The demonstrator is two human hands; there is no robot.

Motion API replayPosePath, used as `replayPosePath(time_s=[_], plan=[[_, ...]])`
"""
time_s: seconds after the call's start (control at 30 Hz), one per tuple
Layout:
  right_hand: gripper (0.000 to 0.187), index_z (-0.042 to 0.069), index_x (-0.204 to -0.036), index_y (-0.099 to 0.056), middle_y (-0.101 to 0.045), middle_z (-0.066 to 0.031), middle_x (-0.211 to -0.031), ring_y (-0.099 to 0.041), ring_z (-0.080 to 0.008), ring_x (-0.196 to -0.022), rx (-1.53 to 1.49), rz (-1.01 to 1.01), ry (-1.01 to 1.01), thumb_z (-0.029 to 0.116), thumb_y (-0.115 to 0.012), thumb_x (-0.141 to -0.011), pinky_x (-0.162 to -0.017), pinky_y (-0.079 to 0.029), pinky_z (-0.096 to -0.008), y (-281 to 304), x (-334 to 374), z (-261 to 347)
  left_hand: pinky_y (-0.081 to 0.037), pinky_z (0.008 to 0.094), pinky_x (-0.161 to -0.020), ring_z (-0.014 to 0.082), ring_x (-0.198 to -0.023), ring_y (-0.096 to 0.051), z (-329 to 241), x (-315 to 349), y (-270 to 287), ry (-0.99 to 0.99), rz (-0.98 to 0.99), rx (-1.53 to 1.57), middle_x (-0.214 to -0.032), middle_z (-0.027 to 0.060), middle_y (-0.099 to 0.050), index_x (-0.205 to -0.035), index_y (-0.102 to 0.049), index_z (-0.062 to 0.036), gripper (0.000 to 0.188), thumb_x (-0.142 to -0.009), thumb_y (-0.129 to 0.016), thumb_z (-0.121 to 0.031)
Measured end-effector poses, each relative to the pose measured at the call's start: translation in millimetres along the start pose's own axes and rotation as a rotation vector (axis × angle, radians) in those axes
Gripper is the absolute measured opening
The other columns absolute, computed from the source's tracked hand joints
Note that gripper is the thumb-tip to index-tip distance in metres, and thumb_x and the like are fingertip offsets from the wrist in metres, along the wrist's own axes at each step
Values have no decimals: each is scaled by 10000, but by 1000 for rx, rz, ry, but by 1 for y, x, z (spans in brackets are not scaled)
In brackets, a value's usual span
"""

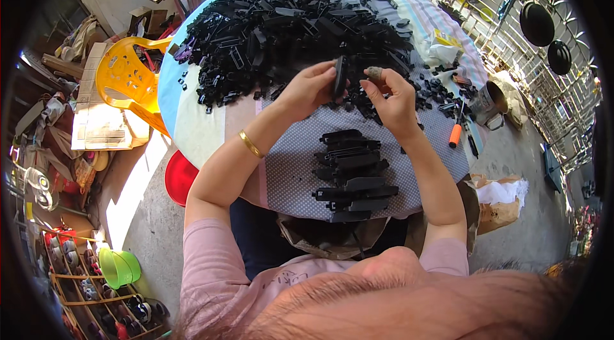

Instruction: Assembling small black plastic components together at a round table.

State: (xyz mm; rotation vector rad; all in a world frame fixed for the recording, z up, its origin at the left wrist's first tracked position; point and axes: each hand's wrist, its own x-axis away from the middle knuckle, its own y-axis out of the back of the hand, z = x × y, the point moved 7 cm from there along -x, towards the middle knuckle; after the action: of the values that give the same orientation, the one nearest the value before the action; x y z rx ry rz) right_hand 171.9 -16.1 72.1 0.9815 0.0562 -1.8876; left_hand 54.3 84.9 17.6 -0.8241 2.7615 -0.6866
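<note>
1. Left hand (311, 87) is pinching a black plastic part (338, 78), centre frame, above the worktop (288, 173).
2. Right hand (391, 98) is closing on a small grey piece (373, 72); it's risking slipping into the heap (288, 20).
3. Stacked row (353, 175) is sitting near the edge, could get knocked off.

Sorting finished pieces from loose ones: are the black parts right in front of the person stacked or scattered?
Stacked. The black parts lie crosswise in a neat column on the dotted cloth, unlike the jumbled heap beyond the hands.
</note>
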Motion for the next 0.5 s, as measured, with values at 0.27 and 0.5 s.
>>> replayPosePath(time_s=[0.27, 0.5], plan=[[126, -3, -823, -599, -564, -81, -679, -559, -183, -574, 115, -25, 117, 64, -666, -740, -512, -437, -277, 3, 2, 17, -497, 267, -685, 120, -762, -567, 8, 10, -26, 4, -2, 0, -924, 48, -576, -1233, -439, 22, 344, -944, -430, -164], [119, 24, -736, -536, -541, -105, -674, -533, -293, -642, 280, 142, 232, 58, -644, -700, -568, -421, -381, -16, 11, 33, -421, 202, -599, 50, -708, -503, 4, 12, -23, -190, -163, -482, -838, 15, -574, -1111, -524, 27, 296, -925, -490, -201]])
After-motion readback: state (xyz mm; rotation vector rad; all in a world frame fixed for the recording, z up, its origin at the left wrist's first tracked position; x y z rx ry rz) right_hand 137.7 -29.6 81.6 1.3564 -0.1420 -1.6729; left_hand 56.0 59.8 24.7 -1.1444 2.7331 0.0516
